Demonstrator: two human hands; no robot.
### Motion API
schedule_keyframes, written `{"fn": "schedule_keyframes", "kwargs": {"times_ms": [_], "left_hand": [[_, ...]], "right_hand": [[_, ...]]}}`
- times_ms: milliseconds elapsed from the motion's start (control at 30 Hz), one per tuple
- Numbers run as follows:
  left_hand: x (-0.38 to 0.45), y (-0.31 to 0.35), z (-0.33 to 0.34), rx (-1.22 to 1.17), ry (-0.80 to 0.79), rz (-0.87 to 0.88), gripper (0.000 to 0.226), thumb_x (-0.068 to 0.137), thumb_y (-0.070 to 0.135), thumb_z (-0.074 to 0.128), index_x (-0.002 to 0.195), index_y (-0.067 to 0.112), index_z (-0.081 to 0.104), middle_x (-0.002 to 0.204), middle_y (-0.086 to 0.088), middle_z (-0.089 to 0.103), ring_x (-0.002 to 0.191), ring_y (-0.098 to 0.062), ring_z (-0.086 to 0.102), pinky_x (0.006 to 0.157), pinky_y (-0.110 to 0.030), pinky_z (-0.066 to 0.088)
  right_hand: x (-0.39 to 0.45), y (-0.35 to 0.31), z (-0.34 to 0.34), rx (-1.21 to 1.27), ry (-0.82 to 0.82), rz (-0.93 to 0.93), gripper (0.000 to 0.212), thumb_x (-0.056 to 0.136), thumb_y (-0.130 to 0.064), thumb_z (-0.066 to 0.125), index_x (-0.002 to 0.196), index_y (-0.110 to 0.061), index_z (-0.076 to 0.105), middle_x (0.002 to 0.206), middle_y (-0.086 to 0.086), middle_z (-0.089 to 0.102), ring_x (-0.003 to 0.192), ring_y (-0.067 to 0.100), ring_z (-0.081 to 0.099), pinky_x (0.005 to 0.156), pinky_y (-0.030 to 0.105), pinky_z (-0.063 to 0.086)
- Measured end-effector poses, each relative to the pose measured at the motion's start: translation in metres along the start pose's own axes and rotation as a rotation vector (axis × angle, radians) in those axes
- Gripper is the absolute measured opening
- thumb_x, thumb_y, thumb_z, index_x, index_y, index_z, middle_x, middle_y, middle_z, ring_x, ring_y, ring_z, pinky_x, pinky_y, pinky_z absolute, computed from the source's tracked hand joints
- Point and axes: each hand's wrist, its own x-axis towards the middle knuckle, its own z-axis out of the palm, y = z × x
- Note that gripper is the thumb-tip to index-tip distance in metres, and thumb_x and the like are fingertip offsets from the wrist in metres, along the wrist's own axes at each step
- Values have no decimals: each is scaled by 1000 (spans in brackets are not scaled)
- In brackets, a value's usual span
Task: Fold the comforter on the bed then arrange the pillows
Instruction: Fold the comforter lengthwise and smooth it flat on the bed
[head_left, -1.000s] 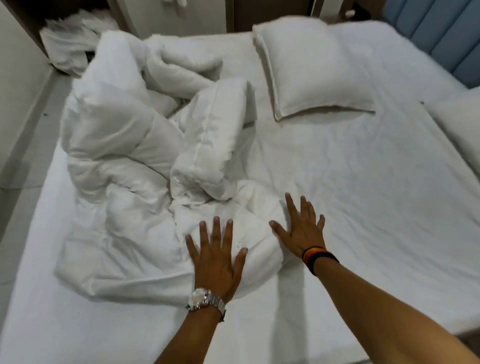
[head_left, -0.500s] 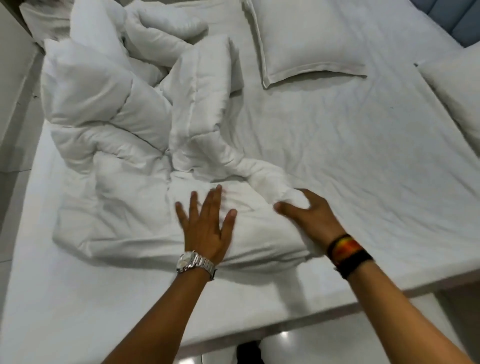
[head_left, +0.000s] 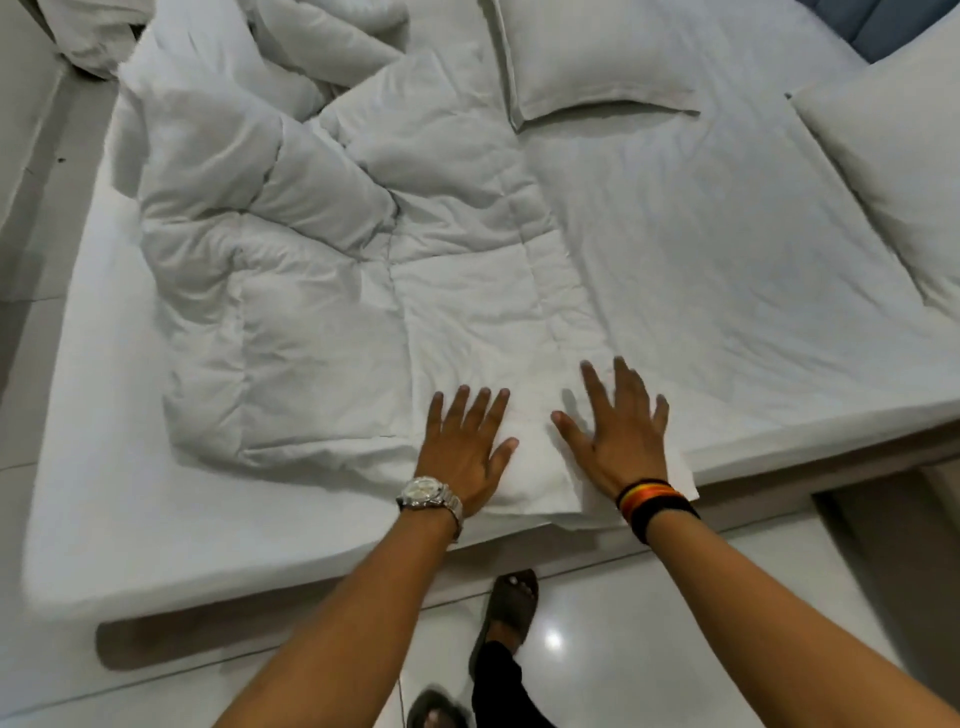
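— Where does the comforter (head_left: 322, 249) lie?
— On the bed (head_left: 93, 493), bunched toward its left and far side, one corner reaching the near edge.
— And the hands?
— Left hand (head_left: 465, 447) and right hand (head_left: 621, 436) rest flat, side by side, on that corner.
— The pillows?
— One pillow (head_left: 587, 57) beyond the comforter, another pillow (head_left: 898, 171) at far right.
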Motion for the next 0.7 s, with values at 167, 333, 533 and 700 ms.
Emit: {"fn": "schedule_keyframes", "kwargs": {"times_ms": [167,333,533,700], "left_hand": [[-6,-24,-7,-125,269,-122,63,107,45,27,166,23,23,173,-5,22,160,-26,15,129,-52,6],[-42,-124,-30,-167,464,-577,69,104,47,37,166,19,24,174,-13,13,160,-36,11,125,-60,11],[-55,-229,-48,-581,526,-975,101,94,66,53,167,16,6,174,-13,7,161,-33,7,128,-53,12],[-46,-308,-51,-930,419,-1012,149,57,66,92,167,26,0,170,-7,28,154,-23,33,124,-36,29]], "right_hand": [[16,5,42,-148,-313,-24,87,92,-85,4,167,-43,-11,176,5,-20,162,27,-19,126,65,-8],[29,-20,36,-41,-256,-61,91,89,-92,4,166,-46,-11,176,5,-21,162,28,-19,123,69,-14],[76,-146,33,87,-180,-381,91,86,-95,8,163,-52,-13,175,-1,-24,162,25,-19,124,67,-13],[88,-242,72,121,-184,-515,87,91,-92,17,164,-52,-10,177,0,-17,164,25,-14,125,68,-7]]}}
